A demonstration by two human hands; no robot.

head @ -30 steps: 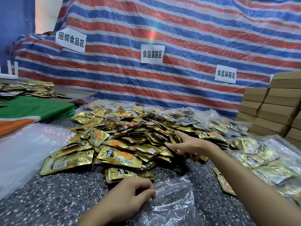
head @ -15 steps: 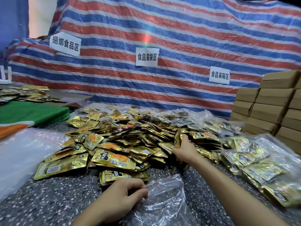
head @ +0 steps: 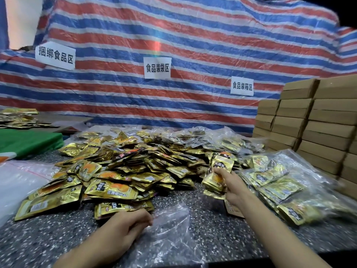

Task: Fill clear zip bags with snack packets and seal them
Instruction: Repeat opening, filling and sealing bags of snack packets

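A big heap of gold snack packets (head: 123, 171) covers the middle of the speckled table (head: 48, 238). My right hand (head: 230, 187) grips a bunch of gold packets (head: 217, 175), lifted just off the heap's right edge. An empty clear zip bag (head: 172, 229) lies crumpled on the table in front of me. My left hand (head: 125, 229) pinches that bag at its left rim, fingers curled on the plastic.
Filled clear bags of packets (head: 280, 184) lie at the right. Stacked brown cartons (head: 318, 122) stand behind them. A pile of empty clear bags (head: 17, 182) and a green cloth (head: 27, 142) sit at the left. A striped tarp (head: 173, 45) with paper signs hangs behind.
My right hand closed on a bunch of packets in the heap and has lifted it up and towards me. My left hand has kept its hold on the empty bag.
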